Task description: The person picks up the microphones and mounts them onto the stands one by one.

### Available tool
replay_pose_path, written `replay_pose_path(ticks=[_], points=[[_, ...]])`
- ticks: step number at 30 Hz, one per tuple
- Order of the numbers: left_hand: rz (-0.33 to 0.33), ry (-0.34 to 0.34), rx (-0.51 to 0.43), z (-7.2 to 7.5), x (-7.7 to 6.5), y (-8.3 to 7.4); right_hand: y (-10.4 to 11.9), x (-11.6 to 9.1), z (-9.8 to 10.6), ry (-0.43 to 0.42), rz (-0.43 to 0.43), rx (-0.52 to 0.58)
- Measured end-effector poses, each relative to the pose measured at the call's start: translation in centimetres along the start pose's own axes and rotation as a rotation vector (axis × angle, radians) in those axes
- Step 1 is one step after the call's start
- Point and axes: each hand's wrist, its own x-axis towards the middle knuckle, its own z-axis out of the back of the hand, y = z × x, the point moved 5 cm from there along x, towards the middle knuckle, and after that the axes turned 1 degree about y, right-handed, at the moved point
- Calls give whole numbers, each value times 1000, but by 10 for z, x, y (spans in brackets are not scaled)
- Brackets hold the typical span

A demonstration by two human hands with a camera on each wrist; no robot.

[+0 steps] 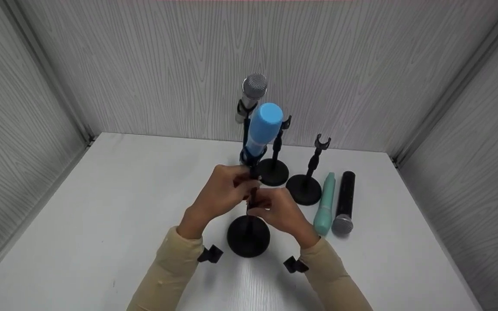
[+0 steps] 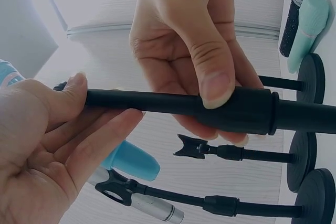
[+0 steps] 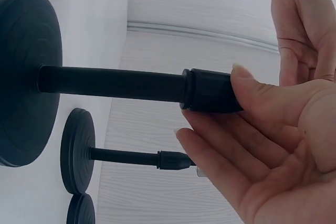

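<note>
A black desktop microphone stand (image 1: pixel 249 239) stands upright on its round base near the middle of the table. Its top clip holds a blue microphone (image 1: pixel 266 123), head up and tilted. My left hand (image 1: pixel 225 190) pinches the thin upper rod (image 2: pixel 157 100) between thumb and fingers, just under the clip. Below it, my right hand (image 1: pixel 279 209) grips the thicker black collar (image 3: pixel 212 90) of the same pole, thumb on one side and fingers on the other. In the head view the hands partly hide the pole.
Behind, a silver microphone (image 1: pixel 255 86) sits in the clip of another stand. Two stands with bare clips, one farther back (image 1: pixel 273 172) and one right of it (image 1: pixel 304 190), are close by. A teal microphone (image 1: pixel 327 201) and a black microphone (image 1: pixel 345 198) lie at the right. Panels enclose the table.
</note>
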Motion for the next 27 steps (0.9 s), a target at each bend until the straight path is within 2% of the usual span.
replay_pose_path(ticks=[4, 8, 11, 14, 20, 23, 27], points=[[-12, 0, 5, 0, 1, 0, 1, 0, 1, -49, -5, -38], [-3, 3, -1, 1, 0, -1, 2, 1, 1, -62, -10, -46], [0, 2, -1, 1, 0, -1, 0, 1, 1, -39, -14, -42], [-2, -1, 9, 1, 0, -1, -3, 0, 0, 20, -11, -20], [-25, -11, 25, 1, -1, -1, -8, -1, -2, 133, -18, 98], [-30, -9, 17, 1, -1, -2, -8, -1, -2, 128, -7, 106], [-16, -8, 6, 2, 0, -4, -7, -2, -1, 75, 9, 75]])
